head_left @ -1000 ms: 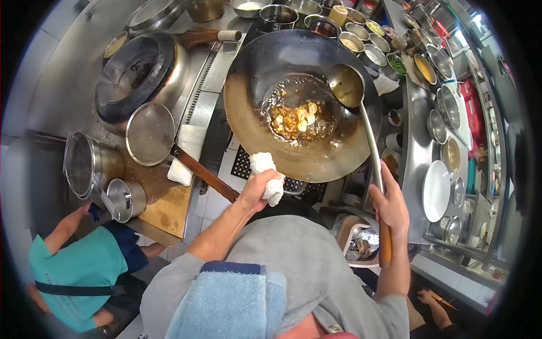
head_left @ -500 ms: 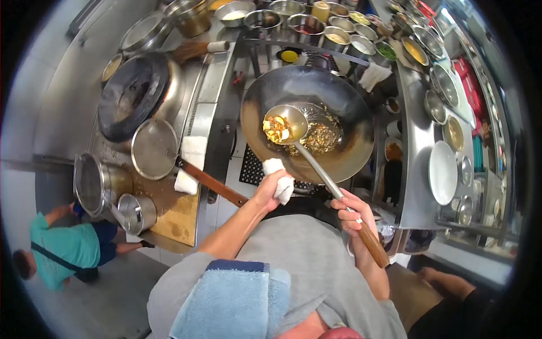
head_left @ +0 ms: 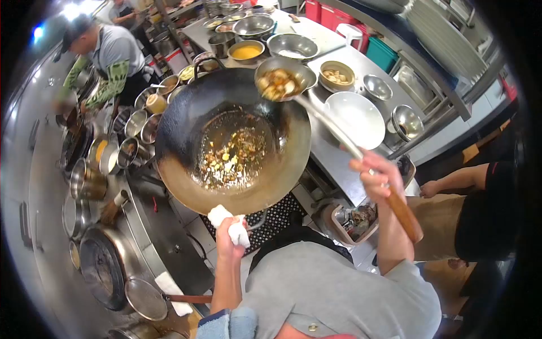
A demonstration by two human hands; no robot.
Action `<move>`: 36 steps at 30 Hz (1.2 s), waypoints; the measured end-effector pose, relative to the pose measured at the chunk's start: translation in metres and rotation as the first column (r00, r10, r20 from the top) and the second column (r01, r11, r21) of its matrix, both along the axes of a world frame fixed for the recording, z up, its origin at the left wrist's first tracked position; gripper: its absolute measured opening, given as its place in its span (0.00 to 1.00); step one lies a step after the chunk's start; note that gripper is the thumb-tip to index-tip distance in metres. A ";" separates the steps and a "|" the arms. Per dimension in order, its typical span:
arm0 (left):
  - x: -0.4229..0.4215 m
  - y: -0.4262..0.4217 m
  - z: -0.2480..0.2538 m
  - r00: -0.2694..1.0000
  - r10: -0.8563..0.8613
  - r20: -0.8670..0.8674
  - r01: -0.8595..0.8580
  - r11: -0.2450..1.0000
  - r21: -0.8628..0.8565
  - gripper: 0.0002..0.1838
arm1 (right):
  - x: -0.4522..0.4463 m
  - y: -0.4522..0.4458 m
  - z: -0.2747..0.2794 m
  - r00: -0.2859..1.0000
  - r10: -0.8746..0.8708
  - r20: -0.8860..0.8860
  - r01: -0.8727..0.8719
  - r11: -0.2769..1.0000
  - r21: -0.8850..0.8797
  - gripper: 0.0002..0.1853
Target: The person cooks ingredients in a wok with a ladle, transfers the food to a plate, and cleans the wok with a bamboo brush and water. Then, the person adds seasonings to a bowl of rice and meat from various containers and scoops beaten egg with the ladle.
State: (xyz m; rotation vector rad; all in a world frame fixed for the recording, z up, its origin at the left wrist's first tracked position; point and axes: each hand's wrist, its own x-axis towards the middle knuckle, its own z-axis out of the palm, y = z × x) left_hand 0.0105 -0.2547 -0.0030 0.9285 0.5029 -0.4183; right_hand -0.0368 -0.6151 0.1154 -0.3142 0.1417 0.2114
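Steadily, a cook's right hand, slightly blurred right of centre, closes its fingers around the handle of a ladle, whose wooden end points toward the lower right. The left hand, below the centre of the frame, is clenched on a folded white cloth at the wok's lower rim; whether a wok handle lies inside the cloth cannot be told. The ladle's bowl, at upper centre, carries browned food pieces in liquid and overlaps the wok's upper right rim in the view. The wok fills the middle of the frame, dark on its far wall and tan on its near one, with chopped bits glistening in liquid at its base.

To the upper right, a large white plate sits on a steel counter, just beside a bowl of pale pieces. A bowl of orange liquid stands at upper centre. At lower left, a round strainer lies near a blackened round pan. In the upper left, a co-worker in patterned green sleeves leans over the cookware; at the right edge, another person's hand shows.
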 end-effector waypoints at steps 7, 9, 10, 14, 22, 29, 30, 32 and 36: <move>0.047 -0.025 0.004 0.989 -0.147 0.013 0.147 0.964 -0.223 0.09 | 0.052 -0.087 0.009 0.961 -0.275 -0.016 0.204 0.749 -0.630 0.08; 0.041 -0.030 0.002 0.995 -0.072 -0.073 0.052 0.966 -0.253 0.10 | 0.073 -0.112 -0.020 0.954 -0.296 -0.052 0.095 0.460 -0.883 0.12; 0.039 -0.029 0.005 0.994 -0.080 -0.076 0.058 0.965 -0.255 0.10 | 0.082 -0.120 -0.036 0.948 -0.315 -0.054 0.068 0.365 -0.929 0.15; 0.020 -0.024 0.016 0.991 -0.047 -0.122 0.019 0.975 -0.222 0.13 | 0.101 -0.127 -0.078 0.909 -0.413 -0.058 -0.037 0.058 -0.998 0.28; -0.010 0.007 -0.007 0.978 0.017 -0.207 -0.065 0.972 -0.226 0.07 | 0.109 -0.130 -0.125 0.876 -0.385 0.290 0.072 -0.490 -0.868 0.37; -0.046 0.044 -0.023 0.959 0.089 -0.270 -0.153 0.963 -0.224 0.09 | 0.119 -0.132 -0.147 0.829 -0.472 0.301 0.226 -0.210 -0.951 0.36; -0.049 0.046 -0.024 0.962 0.098 -0.256 -0.155 0.964 -0.215 0.10 | 0.119 -0.131 -0.139 0.841 -0.483 0.245 0.250 -0.056 -0.967 0.35; -0.060 0.053 -0.023 0.962 0.118 -0.244 -0.166 0.969 -0.185 0.11 | 0.123 -0.124 -0.128 0.815 -0.560 0.149 0.333 0.242 -0.912 0.27; -0.079 0.069 -0.028 0.971 0.081 -0.224 -0.125 0.974 -0.190 0.07 | 0.104 -0.125 -0.108 0.864 -0.502 0.047 0.497 0.833 -0.245 0.23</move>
